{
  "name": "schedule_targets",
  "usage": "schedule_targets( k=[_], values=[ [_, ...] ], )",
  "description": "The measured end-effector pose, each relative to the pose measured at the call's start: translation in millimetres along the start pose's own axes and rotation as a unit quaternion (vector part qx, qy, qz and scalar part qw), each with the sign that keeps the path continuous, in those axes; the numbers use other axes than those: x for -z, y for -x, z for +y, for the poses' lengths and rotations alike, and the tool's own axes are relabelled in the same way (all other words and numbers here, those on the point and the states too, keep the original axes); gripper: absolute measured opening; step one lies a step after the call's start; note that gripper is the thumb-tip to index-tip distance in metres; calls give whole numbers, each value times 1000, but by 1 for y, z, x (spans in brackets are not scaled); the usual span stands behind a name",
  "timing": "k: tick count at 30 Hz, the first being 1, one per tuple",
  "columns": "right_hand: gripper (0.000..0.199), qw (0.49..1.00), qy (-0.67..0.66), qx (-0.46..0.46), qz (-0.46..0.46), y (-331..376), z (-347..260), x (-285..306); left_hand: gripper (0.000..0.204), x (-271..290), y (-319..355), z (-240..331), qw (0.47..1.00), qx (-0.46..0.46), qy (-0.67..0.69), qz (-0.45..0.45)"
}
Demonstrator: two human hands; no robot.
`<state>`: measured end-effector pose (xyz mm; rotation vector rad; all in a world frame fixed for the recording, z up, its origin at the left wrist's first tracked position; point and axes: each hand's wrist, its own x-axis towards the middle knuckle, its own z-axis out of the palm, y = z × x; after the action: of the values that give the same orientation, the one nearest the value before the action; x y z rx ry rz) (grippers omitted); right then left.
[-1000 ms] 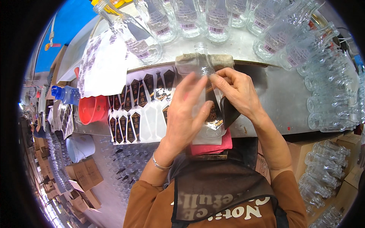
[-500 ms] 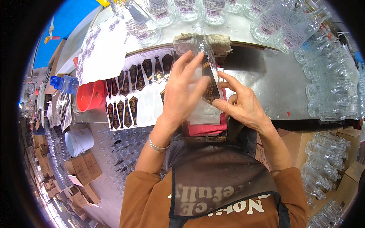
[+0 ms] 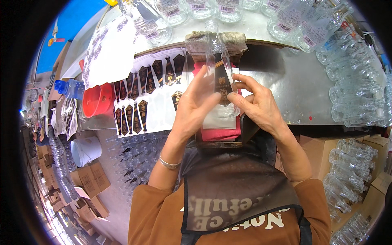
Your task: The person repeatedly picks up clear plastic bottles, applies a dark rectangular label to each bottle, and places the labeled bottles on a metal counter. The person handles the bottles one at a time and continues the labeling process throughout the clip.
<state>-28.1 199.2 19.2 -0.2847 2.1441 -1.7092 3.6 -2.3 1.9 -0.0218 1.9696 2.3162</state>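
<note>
A red bowl (image 3: 97,100) sits at the left of the metal table (image 3: 302,94), just beside a blue cap (image 3: 65,87). Far across the table stand many empty glass bottles (image 3: 347,73), more along the right edge. A white bucket (image 3: 85,150) stands on the floor at the near left, with cardboard boxes (image 3: 87,181) nearer still.

The lower body of the clear glass bottle (image 3: 221,77) is covered by the left hand (image 3: 196,108) and right hand (image 3: 255,104). The pink cloth (image 3: 220,132) beneath shows only at its near edge. Far bottles (image 3: 192,8) are cut off by the picture's rim. Print on the label sheet (image 3: 147,90) is too small to read.
</note>
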Motion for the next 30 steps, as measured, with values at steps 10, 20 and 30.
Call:
schedule_targets(
  k=[10,20,30],
  values=[
    [57,1000,11,7,2,-1,2,0,74,1,0,-3,1000,-10,4,-5],
    [50,1000,-8,19,-9,-2,13,3,93,-4,5,-9,998,-42,-54,-8],
    [52,996,-75,-9,-55,-31,12,28,66,1,-4,-3,1000,6,17,10]
  ],
)
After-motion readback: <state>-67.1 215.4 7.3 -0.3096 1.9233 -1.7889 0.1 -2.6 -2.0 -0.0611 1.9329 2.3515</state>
